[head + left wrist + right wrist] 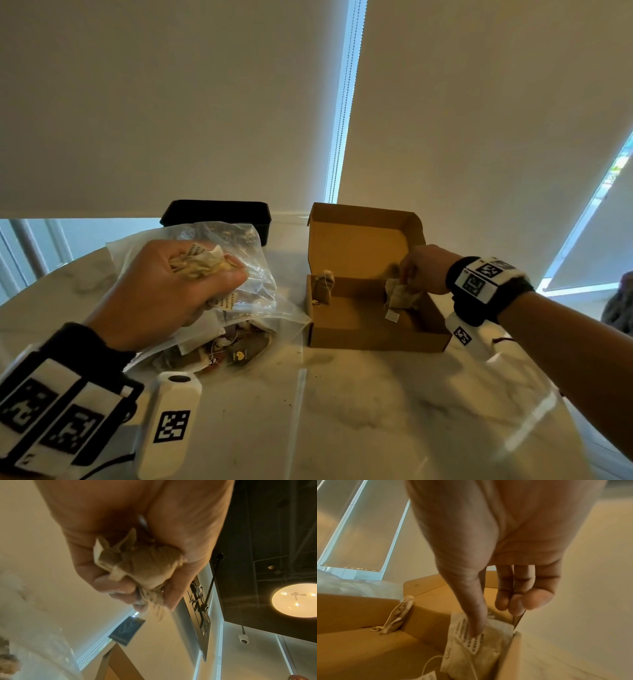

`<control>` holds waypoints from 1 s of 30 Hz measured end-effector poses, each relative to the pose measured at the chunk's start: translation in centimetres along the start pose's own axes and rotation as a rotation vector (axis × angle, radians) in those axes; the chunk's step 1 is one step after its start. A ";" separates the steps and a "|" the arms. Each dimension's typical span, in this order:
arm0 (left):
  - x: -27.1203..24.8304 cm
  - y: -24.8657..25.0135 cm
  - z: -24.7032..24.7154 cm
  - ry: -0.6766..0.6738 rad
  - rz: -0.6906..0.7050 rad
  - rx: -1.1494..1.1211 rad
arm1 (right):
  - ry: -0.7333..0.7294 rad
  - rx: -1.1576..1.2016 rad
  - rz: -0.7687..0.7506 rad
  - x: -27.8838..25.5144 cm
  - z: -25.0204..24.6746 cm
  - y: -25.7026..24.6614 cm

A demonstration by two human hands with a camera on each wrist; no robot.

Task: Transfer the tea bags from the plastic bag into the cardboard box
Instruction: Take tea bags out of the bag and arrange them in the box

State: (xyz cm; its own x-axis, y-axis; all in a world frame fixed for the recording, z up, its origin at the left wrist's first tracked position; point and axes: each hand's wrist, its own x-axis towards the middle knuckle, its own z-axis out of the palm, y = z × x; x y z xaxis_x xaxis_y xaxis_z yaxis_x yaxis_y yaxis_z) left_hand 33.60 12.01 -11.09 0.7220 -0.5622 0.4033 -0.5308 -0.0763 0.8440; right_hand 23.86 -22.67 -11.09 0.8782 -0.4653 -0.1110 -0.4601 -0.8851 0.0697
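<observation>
Tea bags, small soft tan paper sachets with thin strings and paper tags, are split between three places: a crumpled bunch [202, 265] is clamped in the curled fingers [118, 584] of the left hand [164, 291], a dark tag dangling below them; many more lie in the crinkled clear plastic bag [253, 301] just under that hand; a few are already in the open brown cardboard box [373, 332]. There the right hand [424, 270] has its fingers [527, 599] loosely bent, thumb pressing one flat printed sachet [476, 646] against the box's right wall; another [325, 284] leans in the corner farthest from those fingers.

I'd judge them nearly weightless, limp and easily torn. A light pinch on the paper body looks safer than pulling a string, since strings may tangle or snag on the bag's mouth.

All of it sits on a pale marbled bench [394, 411], smooth and glossy, with a black rectangular tub [219, 212] beyond the left fingers. Cream roller blinds [171, 102] cover the windows behind, with daylight in the gaps.
</observation>
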 end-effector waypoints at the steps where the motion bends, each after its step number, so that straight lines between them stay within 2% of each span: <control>1: 0.0 -0.1 0.0 0.007 -0.001 0.010 | -0.002 -0.010 -0.002 0.1 0.0 -0.1; 11: 0.0 0.0 -0.4 0.045 -0.003 0.047 | -0.066 -0.159 -0.077 -0.9 -0.3 -0.6; 15: -0.1 0.0 -0.7 0.056 0.031 0.072 | -0.242 -0.064 -0.048 -3.8 -0.6 0.7; 18: 0.0 -0.2 -0.8 0.052 0.028 0.067 | -0.342 -0.033 -0.088 -6.0 -0.2 1.2; 24: 0.0 -0.5 -0.6 0.013 0.021 0.041 | -0.098 -0.110 -0.138 -7.7 1.9 0.8; 30: -0.1 -0.5 -0.3 0.035 0.024 0.097 | -0.184 0.007 -0.138 -8.9 2.1 -0.2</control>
State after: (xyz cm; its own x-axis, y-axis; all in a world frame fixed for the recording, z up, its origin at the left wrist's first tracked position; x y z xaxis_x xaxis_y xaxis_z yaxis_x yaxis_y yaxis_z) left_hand 33.94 12.34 -11.47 0.7224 -0.5361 0.4367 -0.5876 -0.1431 0.7964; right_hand 15.86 -18.34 -12.23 0.8943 -0.3334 -0.2984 -0.3389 -0.9402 0.0346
